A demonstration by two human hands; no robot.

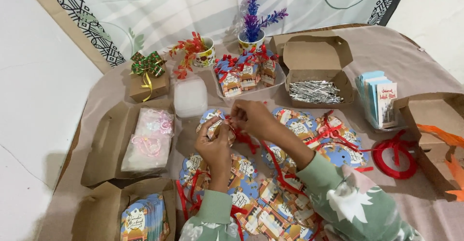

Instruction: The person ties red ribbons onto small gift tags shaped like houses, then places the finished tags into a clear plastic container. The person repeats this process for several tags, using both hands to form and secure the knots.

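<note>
My left hand (215, 149) holds a small printed favour packet (210, 128) up over the table. My right hand (251, 118) pinches a thin red ribbon (249, 141) at the packet's top; the ribbon trails down and right across my forearm. Below both hands lie several printed round tags and flat packets (270, 207), some with red ribbon pieces across them. A tray of finished packets with red bows (246, 72) stands further back.
Open brown boxes hold pink wrapped items (147, 139), silver foil strips (314, 91) and blue printed cards (142, 219). A red ribbon coil (394, 154) lies right. At the back are card stack (379, 98), gift box with bow (147, 81), two potted fake plants (251, 23), plastic tub (190, 96).
</note>
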